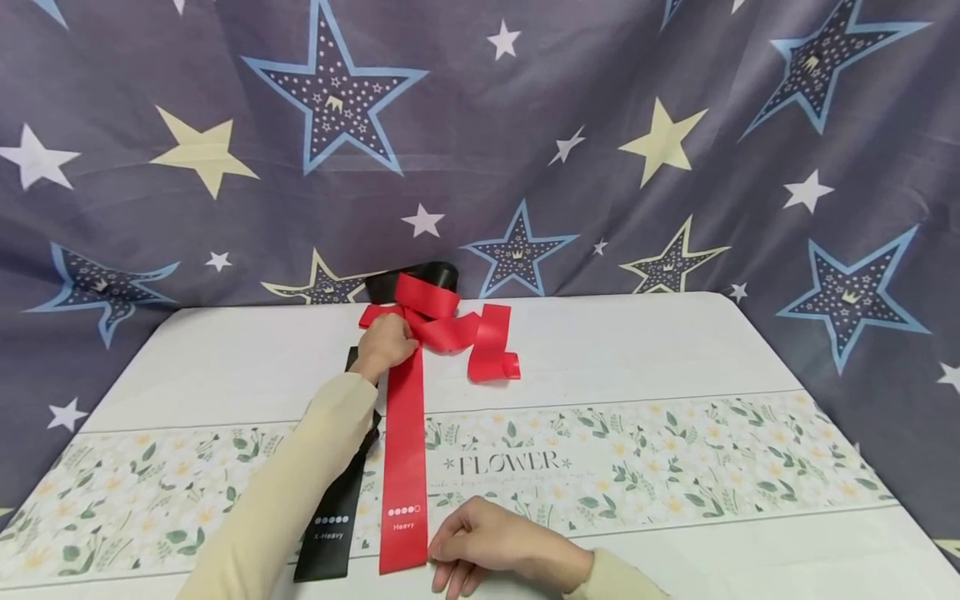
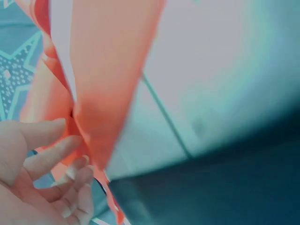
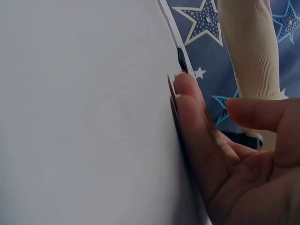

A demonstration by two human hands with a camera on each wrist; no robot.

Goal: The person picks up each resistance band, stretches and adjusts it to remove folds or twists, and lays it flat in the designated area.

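Observation:
A red exercise band (image 1: 405, 467) marked "Heavy" lies flat towards the near side of the table, its far part in loose folds. My left hand (image 1: 386, 340) is over the red band where the flat stretch meets the folds. Its loosely bent fingers (image 2: 51, 154) are against the red material in the left wrist view. A black band (image 1: 326, 533) marked "X-Heavy" lies alongside to the left, partly covered by my left sleeve. My right hand (image 1: 498, 546) rests beside the red band's near end, fingertips at the table, thumb apart from the fingers in the right wrist view.
The white table (image 1: 637, 350) has a printed floral strip (image 1: 697, 467) reading "FLOWER" across it. A black loop (image 1: 438, 273) shows behind the red folds at the far edge. A star-patterned cloth (image 1: 465, 167) hangs behind the table.

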